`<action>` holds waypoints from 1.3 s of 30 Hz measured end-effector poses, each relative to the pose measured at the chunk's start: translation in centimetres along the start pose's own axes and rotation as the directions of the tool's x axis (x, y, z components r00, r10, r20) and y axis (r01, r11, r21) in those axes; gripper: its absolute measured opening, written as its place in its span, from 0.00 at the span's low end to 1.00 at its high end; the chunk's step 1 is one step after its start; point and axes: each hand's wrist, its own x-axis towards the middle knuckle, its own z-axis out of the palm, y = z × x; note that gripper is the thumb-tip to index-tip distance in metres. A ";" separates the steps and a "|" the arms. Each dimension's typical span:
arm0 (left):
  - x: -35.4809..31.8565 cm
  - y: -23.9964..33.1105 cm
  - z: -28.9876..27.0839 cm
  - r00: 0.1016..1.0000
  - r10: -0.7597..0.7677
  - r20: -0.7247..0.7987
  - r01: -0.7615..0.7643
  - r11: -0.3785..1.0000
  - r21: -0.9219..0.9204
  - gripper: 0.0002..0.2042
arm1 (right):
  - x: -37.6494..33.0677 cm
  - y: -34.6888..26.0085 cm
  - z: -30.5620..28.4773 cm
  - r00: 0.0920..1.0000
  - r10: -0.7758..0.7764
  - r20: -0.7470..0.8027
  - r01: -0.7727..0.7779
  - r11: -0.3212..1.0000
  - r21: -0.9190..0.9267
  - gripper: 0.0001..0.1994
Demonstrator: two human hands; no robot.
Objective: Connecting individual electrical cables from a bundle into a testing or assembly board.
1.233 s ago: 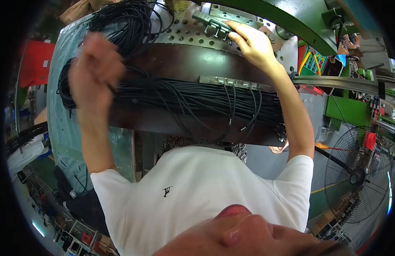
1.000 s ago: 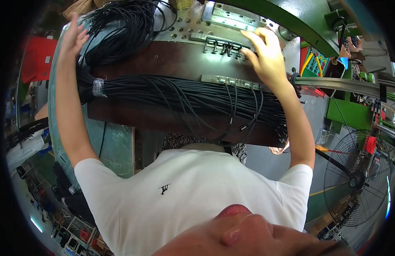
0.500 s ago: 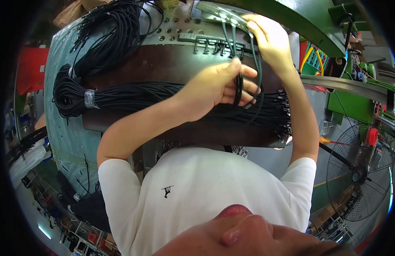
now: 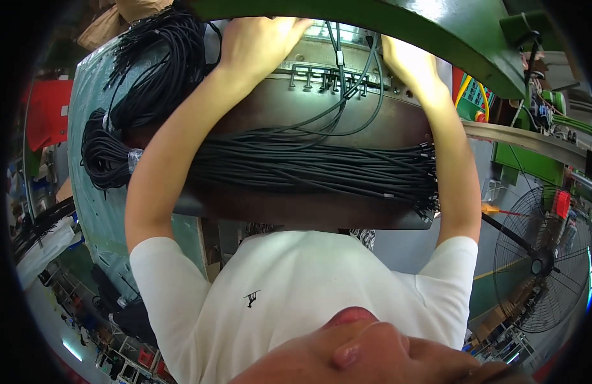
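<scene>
Several blk cables (image 4: 343, 97) look light, bendy; I'd pinch nr upper ends. L hand (image 4: 261, 45), R hand (image 4: 408, 57): fingers mostly behind green beam (image 4: 430, 35), can't tell grip.

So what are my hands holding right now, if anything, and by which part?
I can't tell: the green beam hides much of your left hand's and right hand's fingers. Black cables run up between them.
</scene>
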 end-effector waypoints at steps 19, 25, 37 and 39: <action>1.3 -2.1 4.6 0.991 0.043 -0.128 -0.093 0.903 -0.418 0.15 | -1.4 1.9 2.0 0.978 -0.125 -0.164 0.127 0.992 0.002 0.12; 1.4 -1.4 1.5 0.966 -0.056 0.252 0.161 0.893 -0.421 0.15 | -0.7 0.0 -1.5 0.939 0.323 0.120 -0.344 0.869 0.354 0.14; -29.3 5.2 -8.9 0.304 -0.281 0.910 0.667 0.745 0.007 0.18 | -32.2 -11.6 -13.2 0.370 0.891 0.265 -0.878 0.242 0.414 0.19; -31.4 4.0 -6.8 0.433 -0.297 0.851 0.612 0.790 -0.035 0.16 | -38.0 -14.7 -10.3 0.453 0.717 0.530 -0.888 0.311 0.339 0.24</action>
